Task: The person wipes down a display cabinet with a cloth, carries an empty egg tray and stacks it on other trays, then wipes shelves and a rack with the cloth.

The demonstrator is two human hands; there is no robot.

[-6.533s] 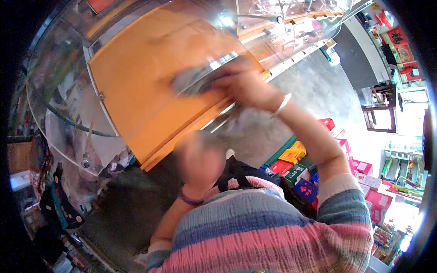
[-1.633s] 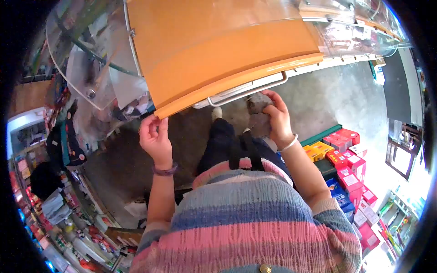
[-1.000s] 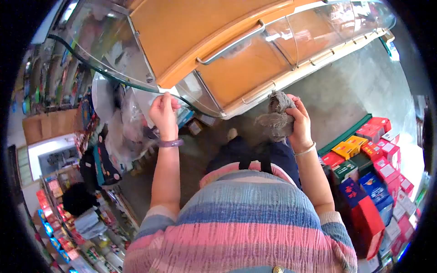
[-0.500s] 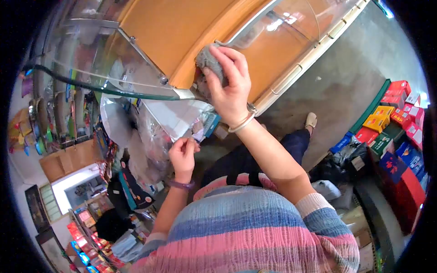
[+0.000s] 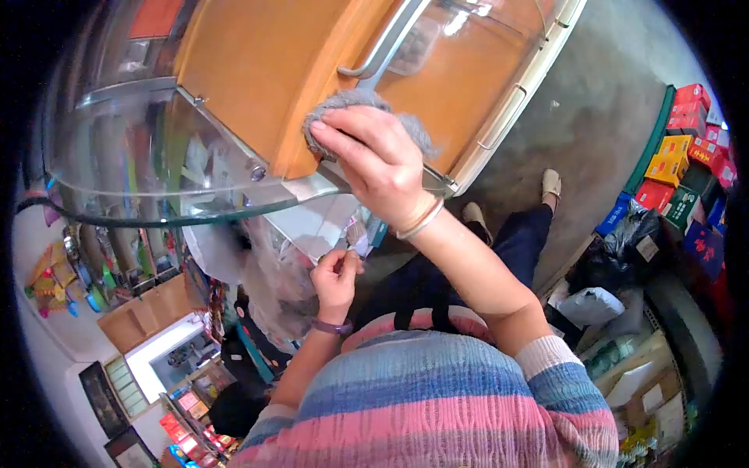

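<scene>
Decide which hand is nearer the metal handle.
Right. The right hand holds the cloth just below the metal handle in view; the left hand is lower, farther away.

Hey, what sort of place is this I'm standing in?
Probably a small shop, perhaps a general store. It shows in the glass-and-wood counter, which looks like a display case, the bright boxes stacked at the right, and the colourful packets crowded at the lower left.

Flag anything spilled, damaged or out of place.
Nothing looks spilled or damaged. The one oddity is a small pale speck on the concrete floor between the glass display case and the stacked boxes, perhaps litter.
</scene>
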